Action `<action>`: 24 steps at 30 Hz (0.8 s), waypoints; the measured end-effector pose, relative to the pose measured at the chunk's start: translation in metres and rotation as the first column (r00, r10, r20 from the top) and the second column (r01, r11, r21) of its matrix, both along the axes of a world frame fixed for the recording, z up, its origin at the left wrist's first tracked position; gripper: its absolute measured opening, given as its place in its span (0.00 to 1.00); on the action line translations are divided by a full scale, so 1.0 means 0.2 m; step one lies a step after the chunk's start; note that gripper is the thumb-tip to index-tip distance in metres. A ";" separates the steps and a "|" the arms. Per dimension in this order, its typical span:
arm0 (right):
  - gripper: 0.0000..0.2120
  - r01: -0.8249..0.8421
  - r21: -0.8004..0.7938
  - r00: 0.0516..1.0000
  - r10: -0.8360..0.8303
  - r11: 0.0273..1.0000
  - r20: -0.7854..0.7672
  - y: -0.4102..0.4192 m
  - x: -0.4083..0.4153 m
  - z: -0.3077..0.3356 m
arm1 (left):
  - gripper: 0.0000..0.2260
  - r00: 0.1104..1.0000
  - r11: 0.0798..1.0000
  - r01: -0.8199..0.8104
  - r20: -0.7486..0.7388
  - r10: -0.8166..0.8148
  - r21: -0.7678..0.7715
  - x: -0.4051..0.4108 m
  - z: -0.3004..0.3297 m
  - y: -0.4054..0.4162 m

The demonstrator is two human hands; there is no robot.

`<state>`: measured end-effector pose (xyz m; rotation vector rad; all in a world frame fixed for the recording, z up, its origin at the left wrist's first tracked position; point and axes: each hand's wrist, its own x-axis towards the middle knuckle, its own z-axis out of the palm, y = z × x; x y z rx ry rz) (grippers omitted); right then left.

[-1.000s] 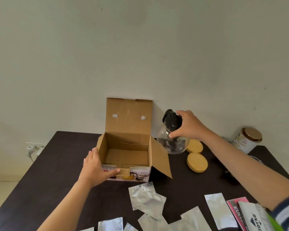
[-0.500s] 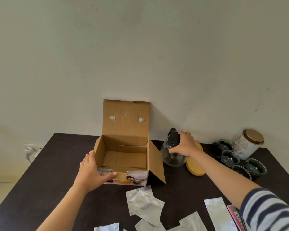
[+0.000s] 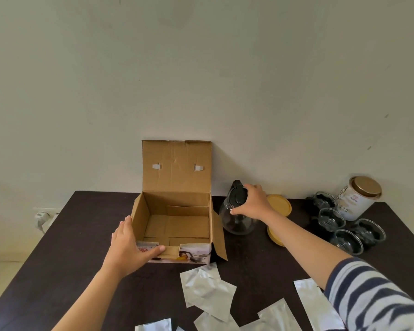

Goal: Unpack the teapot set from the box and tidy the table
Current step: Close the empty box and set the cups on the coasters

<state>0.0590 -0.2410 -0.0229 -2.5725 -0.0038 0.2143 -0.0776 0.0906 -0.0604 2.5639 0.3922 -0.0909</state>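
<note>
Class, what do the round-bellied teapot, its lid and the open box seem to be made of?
Round-bellied teapot: clear glossy glass, probably; the table shows through. Its lid: matte black, likely plastic. Open box: brown corrugated-looking cardboard, creased, printed outside.

Dark bench [image 3: 69,247] against wall. On it: open box [image 3: 177,225], glass teapot [image 3: 237,220], yellow lids [image 3: 279,204]. Glass cups [image 3: 347,237], tin [image 3: 359,199] far right; foil packets [image 3: 208,287] near edge.
</note>
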 end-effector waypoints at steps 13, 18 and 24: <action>0.50 0.179 0.039 0.975 -0.183 0.983 0.122 -0.01 -0.14 -0.11 | 0.58 1.000 1.000 0.000 0.012 0.000 -0.003 -0.01 0.01 0.01; 0.25 0.375 0.437 0.822 -0.511 0.818 0.252 0.22 -0.53 -0.14 | 0.52 0.998 0.999 -0.043 0.046 0.044 -0.028 0.00 0.01 0.01; 0.23 0.839 0.539 0.530 -0.340 0.079 -0.776 0.47 -0.75 -0.08 | 0.49 0.960 0.963 -0.268 0.081 0.268 -0.012 -0.02 0.01 0.01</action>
